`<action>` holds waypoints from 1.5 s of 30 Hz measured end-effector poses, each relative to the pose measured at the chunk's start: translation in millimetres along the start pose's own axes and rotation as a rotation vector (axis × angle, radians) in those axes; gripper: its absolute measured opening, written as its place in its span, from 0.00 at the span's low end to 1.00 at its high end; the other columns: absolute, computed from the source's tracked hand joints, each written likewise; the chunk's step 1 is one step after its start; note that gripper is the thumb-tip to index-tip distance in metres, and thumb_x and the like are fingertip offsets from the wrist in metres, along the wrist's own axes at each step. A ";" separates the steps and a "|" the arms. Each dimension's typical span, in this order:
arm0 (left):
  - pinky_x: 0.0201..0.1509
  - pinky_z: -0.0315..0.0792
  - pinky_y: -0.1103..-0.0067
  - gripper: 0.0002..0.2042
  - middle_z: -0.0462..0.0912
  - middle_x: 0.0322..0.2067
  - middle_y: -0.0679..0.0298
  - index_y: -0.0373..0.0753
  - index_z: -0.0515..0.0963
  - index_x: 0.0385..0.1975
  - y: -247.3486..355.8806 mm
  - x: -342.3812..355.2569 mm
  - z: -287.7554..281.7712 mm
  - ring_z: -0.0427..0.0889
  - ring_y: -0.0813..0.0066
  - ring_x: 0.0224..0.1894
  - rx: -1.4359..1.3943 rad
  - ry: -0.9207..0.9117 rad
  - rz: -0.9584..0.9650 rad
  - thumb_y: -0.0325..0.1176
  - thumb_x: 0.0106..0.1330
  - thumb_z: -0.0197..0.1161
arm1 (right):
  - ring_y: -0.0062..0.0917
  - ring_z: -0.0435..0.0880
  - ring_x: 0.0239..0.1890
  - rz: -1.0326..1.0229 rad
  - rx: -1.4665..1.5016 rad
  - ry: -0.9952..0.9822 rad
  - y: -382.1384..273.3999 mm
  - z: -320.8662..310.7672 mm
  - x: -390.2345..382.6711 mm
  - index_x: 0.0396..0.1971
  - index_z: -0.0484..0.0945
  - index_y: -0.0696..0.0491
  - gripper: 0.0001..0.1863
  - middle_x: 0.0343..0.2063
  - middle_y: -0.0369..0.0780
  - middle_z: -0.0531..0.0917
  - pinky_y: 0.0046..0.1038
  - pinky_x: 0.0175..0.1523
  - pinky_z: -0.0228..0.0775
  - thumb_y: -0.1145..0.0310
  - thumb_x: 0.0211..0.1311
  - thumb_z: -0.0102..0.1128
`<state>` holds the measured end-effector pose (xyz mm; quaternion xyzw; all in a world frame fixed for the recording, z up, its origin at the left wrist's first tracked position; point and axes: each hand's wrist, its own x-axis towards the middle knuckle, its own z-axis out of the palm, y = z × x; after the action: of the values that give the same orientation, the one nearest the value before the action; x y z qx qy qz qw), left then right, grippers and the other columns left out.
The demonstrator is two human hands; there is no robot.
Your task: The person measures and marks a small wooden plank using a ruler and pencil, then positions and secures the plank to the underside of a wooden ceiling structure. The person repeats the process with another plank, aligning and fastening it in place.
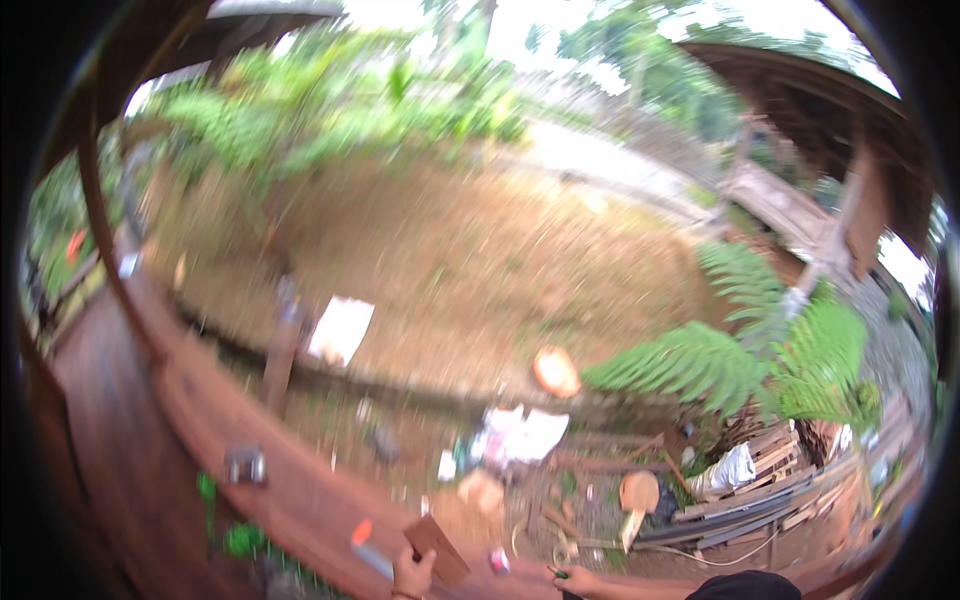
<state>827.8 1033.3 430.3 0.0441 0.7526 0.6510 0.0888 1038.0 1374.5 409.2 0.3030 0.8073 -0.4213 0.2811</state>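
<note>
At the lower edge, my left hand is closed on a flat brown rectangular board, its thumb lying on the face. To the right, my right hand is closed around a thin dark-green tool; its kind is too blurred to tell. Just left of the board, a tool with an orange end and a grey strip lies on the reddish-brown wooden ledge. Between my hands sits a small pink and white item.
A silvery boxy object rests on the ledge, near bright green pieces. Beyond are white sheets, stacked wood strips and a fern. A dark rounded shape is at lower right.
</note>
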 end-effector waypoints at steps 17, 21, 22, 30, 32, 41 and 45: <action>0.37 0.83 0.75 0.15 0.88 0.38 0.55 0.37 0.84 0.45 915.8 -142.0 33.1 0.90 0.66 0.36 0.047 -0.032 2.027 0.41 0.68 0.69 | 0.25 0.87 0.31 -1.448 -0.308 2.059 -452.7 -403.4 -668.5 0.44 0.83 0.52 0.13 0.41 0.38 0.87 0.28 0.36 0.79 0.65 0.63 0.69; 0.47 0.78 0.71 0.16 0.86 0.36 0.61 0.40 0.83 0.43 979.4 -175.9 -7.6 0.86 0.66 0.41 0.038 0.295 2.146 0.45 0.65 0.69 | 0.28 0.88 0.34 -1.856 -0.625 2.081 -494.5 -421.0 -754.4 0.41 0.86 0.54 0.12 0.28 0.42 0.87 0.30 0.40 0.79 0.62 0.65 0.68; 0.49 0.77 0.70 0.16 0.85 0.37 0.62 0.42 0.83 0.42 993.1 -182.2 -16.4 0.84 0.66 0.43 -0.027 0.579 2.288 0.45 0.62 0.71 | 0.30 0.89 0.36 -1.884 -0.659 2.082 -503.8 -420.0 -770.7 0.42 0.86 0.54 0.13 0.30 0.43 0.87 0.31 0.42 0.79 0.61 0.66 0.67; 0.62 0.59 0.52 0.25 0.75 0.51 0.60 0.44 0.76 0.48 1038.3 -194.0 -53.5 0.69 0.56 0.63 -0.228 1.194 2.360 0.45 0.54 0.76 | 0.36 0.89 0.40 -1.644 -0.686 2.267 -547.7 -402.3 -823.9 0.44 0.83 0.54 0.15 0.37 0.44 0.88 0.35 0.47 0.80 0.60 0.65 0.67; 0.63 0.58 0.51 0.27 0.75 0.50 0.60 0.44 0.74 0.51 1038.1 -194.3 -55.2 0.70 0.56 0.61 -0.193 1.098 2.363 0.45 0.54 0.76 | 0.36 0.89 0.41 -1.641 -0.733 2.303 -549.3 -400.6 -825.1 0.45 0.81 0.54 0.15 0.38 0.44 0.89 0.34 0.47 0.81 0.61 0.65 0.67; 0.67 0.52 0.46 0.24 0.75 0.48 0.62 0.44 0.72 0.48 1040.8 -192.1 -45.0 0.72 0.61 0.60 -0.238 1.237 2.284 0.44 0.57 0.74 | 0.36 0.90 0.42 -1.381 -0.616 2.465 -551.1 -392.2 -821.5 0.46 0.75 0.51 0.16 0.37 0.41 0.89 0.36 0.44 0.83 0.65 0.62 0.68; 0.69 0.55 0.50 0.33 0.77 0.54 0.56 0.41 0.72 0.55 1044.1 -190.4 -44.2 0.73 0.57 0.62 -0.190 1.266 2.232 0.49 0.52 0.77 | 0.36 0.90 0.41 -1.369 -0.586 2.490 -552.6 -391.5 -821.3 0.45 0.75 0.51 0.15 0.37 0.41 0.89 0.35 0.43 0.84 0.66 0.62 0.68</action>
<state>954.6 1110.7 1482.0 0.3252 0.1702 0.3307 -0.8694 1099.7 1245.3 1464.0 -0.0391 0.5626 0.2378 -0.7908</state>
